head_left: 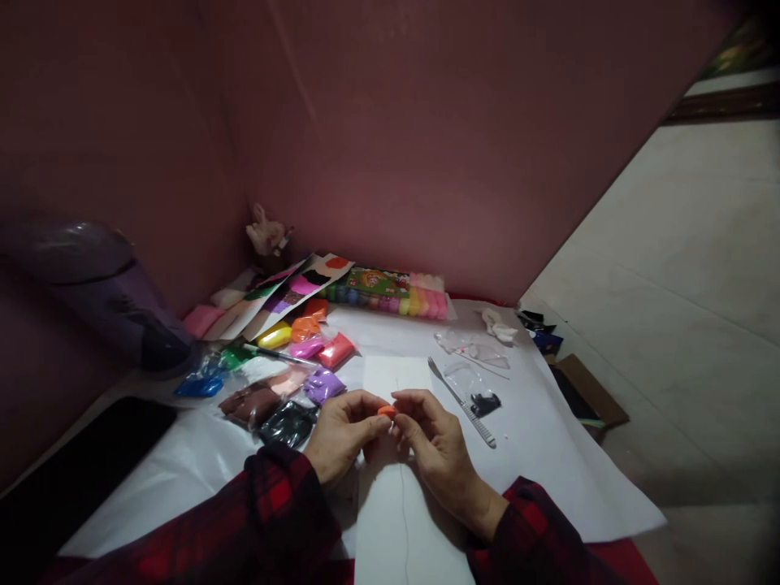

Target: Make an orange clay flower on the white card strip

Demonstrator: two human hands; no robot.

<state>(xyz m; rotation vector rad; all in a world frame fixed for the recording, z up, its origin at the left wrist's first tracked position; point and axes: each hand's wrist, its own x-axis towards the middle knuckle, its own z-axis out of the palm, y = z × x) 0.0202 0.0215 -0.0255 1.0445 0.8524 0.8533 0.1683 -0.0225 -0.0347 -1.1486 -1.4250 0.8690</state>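
A small orange piece of clay (386,412) is pinched between the fingertips of both hands, above a white paper strip (390,520) with a thin line drawn along it. My left hand (348,431) grips the piece from the left with thumb and fingers. From the right, the thumb and fingers of my right hand (435,443) close on it too. To the left lie several clay packets, among them a purple one (322,385) and a black one (288,423). A fork (463,404) rests to the right of my right hand.
Behind the packets are painted sheets (298,292) and a pack of coloured clay (390,292). A dark flat object (91,463) lies at the left. Clear wrappers (475,348) and a black scrap (486,404) lie at the right, on white sheeting (548,455).
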